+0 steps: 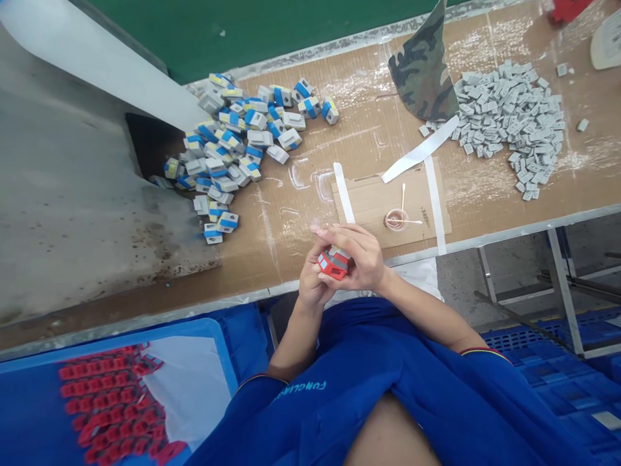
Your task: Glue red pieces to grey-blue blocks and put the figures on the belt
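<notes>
Both hands meet at the table's front edge around a small red and grey toy vehicle (334,263) with pale blue window patches. My left hand (312,275) is closed on its left side. My right hand (366,255) wraps over the top and right side, so part of the toy is hidden under the fingers. Just beyond the hands, a small clear cup (395,220) of reddish-brown liquid stands on a taped cardboard piece (371,194). One cotton swab (403,194) lies behind the cup, and another swab (412,222) lies across it.
White, blue and yellow toy blocks (259,138) are heaped at the left, beside a metal panel (72,194). Small grey pieces (514,110) form a pile at the right, near a camouflage cloth (424,71). Red toys (111,401) fill part of a blue tray (226,362) at lower left.
</notes>
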Action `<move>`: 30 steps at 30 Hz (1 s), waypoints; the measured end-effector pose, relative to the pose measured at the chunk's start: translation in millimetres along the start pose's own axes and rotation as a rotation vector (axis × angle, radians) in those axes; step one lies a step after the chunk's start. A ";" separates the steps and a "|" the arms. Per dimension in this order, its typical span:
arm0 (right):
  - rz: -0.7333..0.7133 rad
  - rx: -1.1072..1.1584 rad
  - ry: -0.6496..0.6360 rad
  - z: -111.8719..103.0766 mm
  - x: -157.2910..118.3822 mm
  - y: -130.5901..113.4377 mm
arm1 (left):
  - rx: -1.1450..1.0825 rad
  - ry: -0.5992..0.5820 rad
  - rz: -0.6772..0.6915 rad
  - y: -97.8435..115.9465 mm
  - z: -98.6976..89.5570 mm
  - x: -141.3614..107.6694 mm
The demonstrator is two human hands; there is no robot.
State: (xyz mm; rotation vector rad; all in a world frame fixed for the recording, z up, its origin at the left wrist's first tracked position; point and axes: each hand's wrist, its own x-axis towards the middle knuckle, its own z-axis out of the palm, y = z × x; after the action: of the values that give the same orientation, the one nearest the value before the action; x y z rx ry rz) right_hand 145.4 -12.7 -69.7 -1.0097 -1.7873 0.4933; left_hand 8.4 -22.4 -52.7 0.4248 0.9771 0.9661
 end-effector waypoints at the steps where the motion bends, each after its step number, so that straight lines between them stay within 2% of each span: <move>1: -0.010 0.007 0.018 -0.2 0.9 -0.7 | -0.001 -0.001 0.006 -0.6 -0.5 0.3; 5: -0.030 0.005 0.059 -1.6 4.7 -3.7 | -0.003 -0.023 0.031 -0.2 -1.1 -0.2; 14: 0.015 -0.019 0.015 -2.8 6.3 -5.0 | -0.016 -0.010 0.009 -1.2 -6.6 -2.3; 20: -0.114 0.024 0.183 -6.0 18.6 -12.5 | -0.010 0.000 0.030 1.0 -4.5 -3.5; 26: -0.080 -0.060 0.126 -5.4 14.7 -10.9 | -0.015 -0.030 0.046 -0.9 -5.1 0.5; 30: -0.096 -0.028 0.133 -5.2 12.5 -9.2 | -0.001 -0.032 0.058 -1.3 -5.4 1.0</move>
State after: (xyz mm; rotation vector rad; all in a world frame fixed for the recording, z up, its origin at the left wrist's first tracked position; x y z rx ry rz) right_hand 144.2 -8.4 -54.0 -0.9483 -1.7189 0.3351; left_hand 4.7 -22.8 -56.9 0.4690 0.9392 1.0093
